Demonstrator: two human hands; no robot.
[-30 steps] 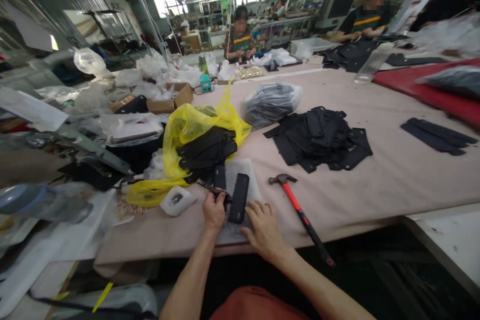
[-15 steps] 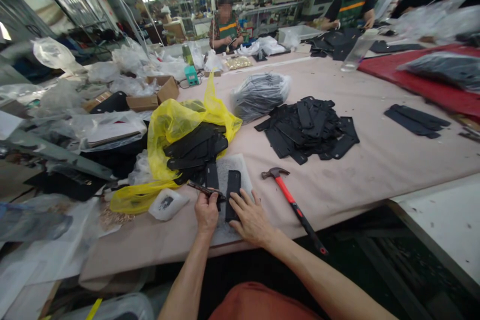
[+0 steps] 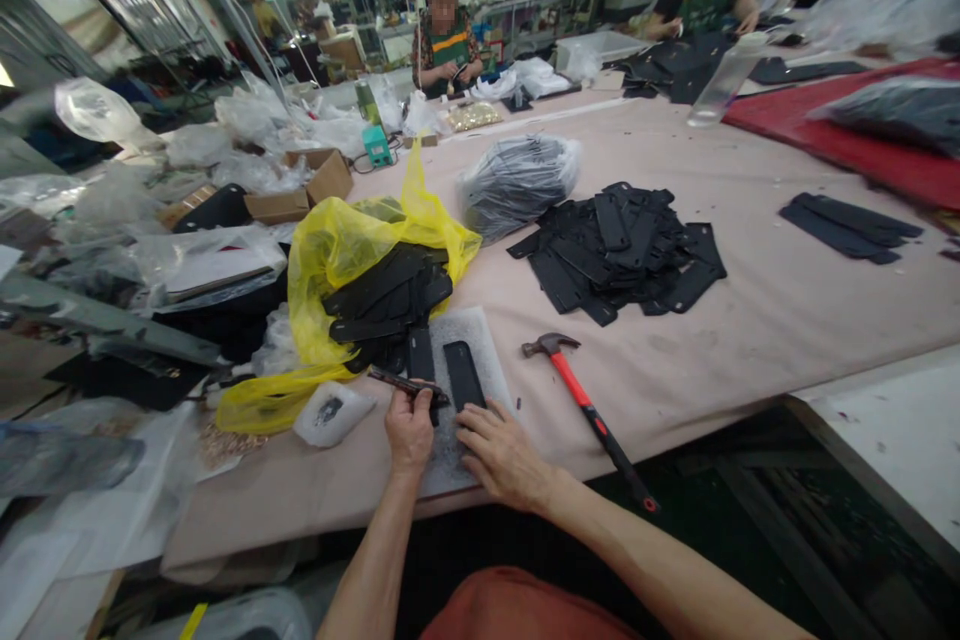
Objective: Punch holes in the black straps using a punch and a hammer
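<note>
My left hand [image 3: 411, 432] is closed around a slim dark tool [image 3: 397, 382], held slanting with its far end pointing up and left; I cannot make out its exact kind. Fingers stretched out, my right hand [image 3: 504, 455] lies flat at the near end of a black strip [image 3: 463, 375]. That strip has rounded far corners and rests tilted on a pale foam-like pad [image 3: 484, 340]. Just left of it lies another black strip [image 3: 421, 356], reaching toward a yellow plastic bag [image 3: 315, 250] filled with similar black strips [image 3: 390, 295].
Right of the pad lies a claw hammer [image 3: 581, 390], its handle over the table edge. Beyond are a heap of black pieces [image 3: 622, 250] and a clear bag of dark strips [image 3: 517, 182]. A white wad [image 3: 334, 412] sits left. Two co-workers sit across the table.
My right hand has slid back toward the near end of the black strip, uncovering more of it. The strip now tilts to the left at its far end. My left hand keeps the tool.
</note>
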